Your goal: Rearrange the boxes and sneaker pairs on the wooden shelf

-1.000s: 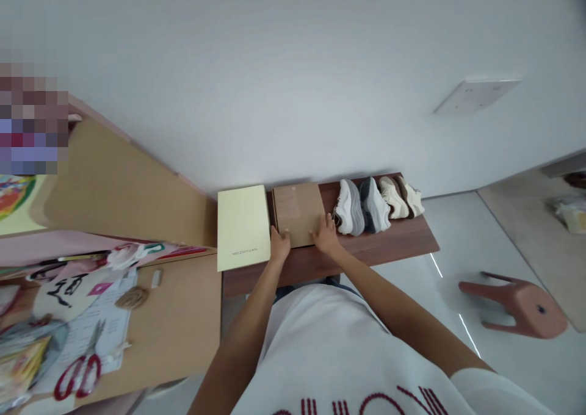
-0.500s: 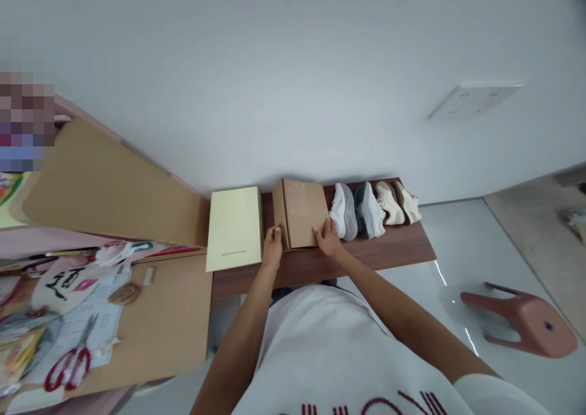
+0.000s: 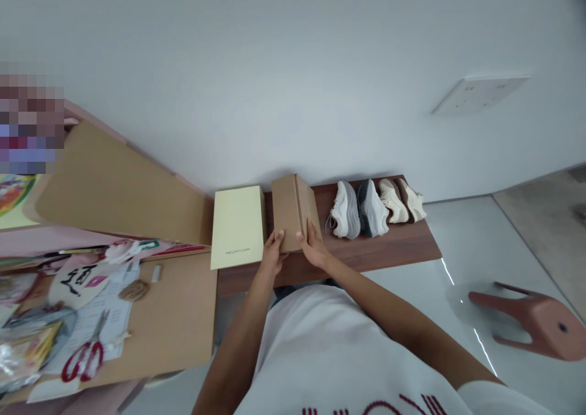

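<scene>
A plain white wall rises behind a long, reddish-brown wooden bench. Beyond the bench's right end stands a dull-red plastic stool. At the bench's left end lies a flat, pale-yellow rectangular box, lettered MEIZHIYUAN. Just right of it, a plain brown cardboard box is tilted; whether its underside touches the bench is hidden. Further right sit white-and-grey sneakers, then cream-and-brown sneakers. The left hand holds the cardboard box's near left corner; the right hand spreads its fingers along the right face.
</scene>
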Demonstrator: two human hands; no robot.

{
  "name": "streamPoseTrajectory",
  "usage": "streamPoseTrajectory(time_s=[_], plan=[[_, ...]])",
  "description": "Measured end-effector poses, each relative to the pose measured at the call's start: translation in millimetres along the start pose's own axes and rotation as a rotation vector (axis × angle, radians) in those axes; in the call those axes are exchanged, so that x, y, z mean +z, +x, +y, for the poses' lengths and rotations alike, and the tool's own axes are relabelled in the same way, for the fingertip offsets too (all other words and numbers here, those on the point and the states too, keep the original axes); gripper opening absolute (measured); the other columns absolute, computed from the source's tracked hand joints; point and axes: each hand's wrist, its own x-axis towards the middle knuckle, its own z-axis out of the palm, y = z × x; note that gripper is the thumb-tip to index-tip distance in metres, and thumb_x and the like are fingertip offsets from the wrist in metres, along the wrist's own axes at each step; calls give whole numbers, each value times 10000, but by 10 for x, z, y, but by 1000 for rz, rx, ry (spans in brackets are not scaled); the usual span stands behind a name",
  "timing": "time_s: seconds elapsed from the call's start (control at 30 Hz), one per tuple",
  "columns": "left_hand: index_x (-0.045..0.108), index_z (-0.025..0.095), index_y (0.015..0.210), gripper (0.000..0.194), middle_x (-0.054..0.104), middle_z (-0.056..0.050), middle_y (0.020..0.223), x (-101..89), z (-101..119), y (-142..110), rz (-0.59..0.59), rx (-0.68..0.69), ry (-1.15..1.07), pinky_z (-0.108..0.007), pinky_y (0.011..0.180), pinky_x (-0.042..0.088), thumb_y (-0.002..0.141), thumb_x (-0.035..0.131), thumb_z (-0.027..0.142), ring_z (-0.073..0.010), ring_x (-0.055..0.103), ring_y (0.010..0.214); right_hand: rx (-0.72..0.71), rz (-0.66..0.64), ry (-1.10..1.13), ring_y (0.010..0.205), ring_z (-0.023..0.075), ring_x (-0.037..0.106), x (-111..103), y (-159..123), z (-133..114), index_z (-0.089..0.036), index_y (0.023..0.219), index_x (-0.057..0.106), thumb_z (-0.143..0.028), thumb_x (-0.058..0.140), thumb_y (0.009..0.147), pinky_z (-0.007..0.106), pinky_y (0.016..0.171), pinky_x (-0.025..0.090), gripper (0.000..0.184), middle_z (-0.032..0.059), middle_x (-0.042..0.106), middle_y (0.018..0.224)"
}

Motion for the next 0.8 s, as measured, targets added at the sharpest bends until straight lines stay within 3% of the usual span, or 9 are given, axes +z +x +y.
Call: streamPoseTrajectory(time_s=[0.17,0.33,0.5,0.63,0.8], plan=[[658,241,1285,549,679,-103,1317,63,110,-92,24,149,8,-400,967,562,804,785,473,-259,648,1196,-72,-25,111,1568,242,73,-75,-17,-105,-245,1630,44,-710,524,894,470,1272,115,994,93,143,1692],[642,228,1322,537,686,-90,1311,122,64,-115,45,237,35,-391,1077,498,833,775,405,-237,617,1257,-104,-14,187,1550,241,185,-72,-37,-51,-264,1626,103,-630,609,874,473,1263,174,978,78,262,1661],[632,233,1343,550,714,-83,1256,88,-84,-135,94,249,97,-406,1089,489,842,767,414,-244,617,1258,-107,-48,270,1534,235,241,-33,-79,61,-262,1619,164,-613,591,889,466,1249,228,916,77,345,1626],[631,240,1347,600,677,-79,1330,75,-169,-100,88,252,106,-405,1103,470,810,787,457,-257,594,1285,-107,-71,328,1508,229,305,-52,-70,126,-272,1613,192,-628,554,905,470,1246,224,872,70,395,1601],[644,196,1306,585,651,-129,1358,-10,-308,95,101,90,19,-394,1016,526,946,494,632,-262,612,1259,-86,-97,357,1495,219,329,-201,-45,203,-266,1611,208,-643,552,904,449,1250,210,872,66,369,1618]])
